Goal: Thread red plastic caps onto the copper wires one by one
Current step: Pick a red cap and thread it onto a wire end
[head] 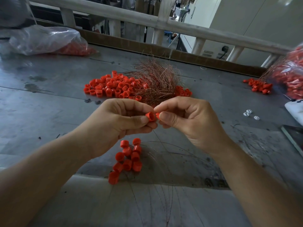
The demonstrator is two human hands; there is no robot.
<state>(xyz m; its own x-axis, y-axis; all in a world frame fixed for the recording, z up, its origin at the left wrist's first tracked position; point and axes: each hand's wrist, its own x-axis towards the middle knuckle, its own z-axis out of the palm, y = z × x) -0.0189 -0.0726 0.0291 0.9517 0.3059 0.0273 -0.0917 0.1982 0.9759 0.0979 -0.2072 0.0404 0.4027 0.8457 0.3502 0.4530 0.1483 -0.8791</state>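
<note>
Left hand (124, 122): fingers (139, 119) curled, thumb and forefinger clamped on a red cap (150, 116), held above the table (49, 104). Right hand (185, 118): fingers (167, 117) pinched together on a second red piece (157, 115). It's mostly hidden, so I can't tell what it is. The fingertips of both hands nearly meet.

A clear bag (45, 40) at far left holds red caps, blurred. The right bag (291, 74) also holds red caps and is cut off by the frame edge.

The loose cap pile (111, 86) and copper wire bundle (157, 81) sit behind the hands. A cap cluster (127, 158) lies below them, with thin wires trailing off it that I can barely make out.
</note>
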